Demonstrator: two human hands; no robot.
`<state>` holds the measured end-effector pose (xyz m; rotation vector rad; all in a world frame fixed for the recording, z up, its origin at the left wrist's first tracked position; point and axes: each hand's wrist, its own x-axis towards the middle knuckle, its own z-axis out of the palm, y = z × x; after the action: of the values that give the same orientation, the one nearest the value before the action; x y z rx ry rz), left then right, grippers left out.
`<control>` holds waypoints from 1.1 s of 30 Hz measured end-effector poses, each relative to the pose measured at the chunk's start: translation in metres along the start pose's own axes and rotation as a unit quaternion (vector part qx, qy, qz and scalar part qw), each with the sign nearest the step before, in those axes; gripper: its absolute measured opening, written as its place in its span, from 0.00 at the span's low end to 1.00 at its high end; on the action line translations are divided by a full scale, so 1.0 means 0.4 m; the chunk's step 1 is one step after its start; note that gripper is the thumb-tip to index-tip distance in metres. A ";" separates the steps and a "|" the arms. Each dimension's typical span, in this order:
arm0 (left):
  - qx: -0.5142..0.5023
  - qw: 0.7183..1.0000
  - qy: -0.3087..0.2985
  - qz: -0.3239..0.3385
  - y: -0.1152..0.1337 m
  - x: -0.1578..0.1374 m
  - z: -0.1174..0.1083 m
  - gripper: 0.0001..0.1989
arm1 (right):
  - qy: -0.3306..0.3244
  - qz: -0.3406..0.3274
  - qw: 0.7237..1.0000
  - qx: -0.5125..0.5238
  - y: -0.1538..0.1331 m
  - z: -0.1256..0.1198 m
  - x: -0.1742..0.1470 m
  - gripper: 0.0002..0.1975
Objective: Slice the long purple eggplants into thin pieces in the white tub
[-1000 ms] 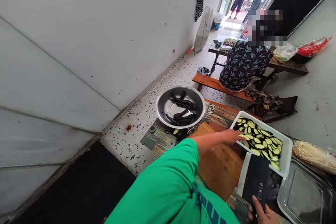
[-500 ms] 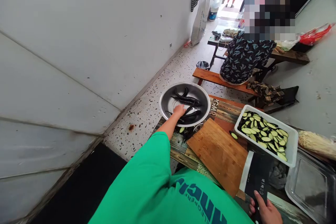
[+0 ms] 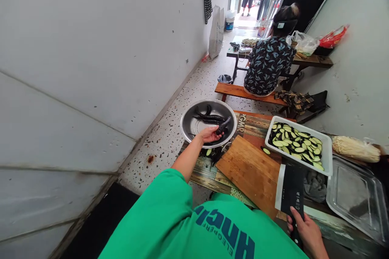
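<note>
While the left hand [image 3: 209,134] wraps its fingers round one dark eggplant [image 3: 224,125], that item is above the right part of a metal basin [image 3: 183,123] holding further eggplants [image 3: 212,119]. Basin: left end of the table [image 3: 257,128], speckled floor [image 3: 170,145] past its left rim. Cutting board [image 3: 247,170]: right and nearer; beyond its far edge, a tabletop strip with one loose slice [image 3: 266,151]. White tray [image 3: 327,149]: farther right, containing sliced eggplant [image 3: 296,144]. Cleaver [image 3: 292,188]: handle clasped by the right hand [image 3: 305,226], blade at the board's right edge.
</note>
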<state>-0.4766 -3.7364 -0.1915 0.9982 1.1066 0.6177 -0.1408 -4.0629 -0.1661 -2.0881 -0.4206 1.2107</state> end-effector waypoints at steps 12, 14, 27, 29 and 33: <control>0.416 0.908 -0.048 -0.005 0.003 -0.164 0.227 0.17 | -0.031 0.038 0.995 0.084 0.048 -0.032 0.003 0.23; 0.567 0.823 0.023 0.026 -0.029 -0.175 0.297 0.16 | -0.031 0.034 0.995 0.085 0.061 -0.037 0.003 0.21; 0.594 0.769 -0.035 0.234 -0.305 -0.055 0.475 0.13 | -0.033 0.037 0.999 0.001 0.140 -0.066 0.019 0.13; 0.619 0.734 -0.068 0.271 -0.316 -0.049 0.424 0.19 | -0.039 0.034 0.998 -0.022 0.150 -0.066 0.029 0.12; 0.637 0.720 -0.106 0.253 -0.327 -0.013 0.354 0.28 | -0.068 0.049 0.996 -0.025 0.155 -0.058 0.048 0.12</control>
<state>-0.3543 -3.8481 -0.2901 2.5694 0.9694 0.0326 -0.1147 -4.1055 -0.2133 -2.0967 -0.4183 1.4177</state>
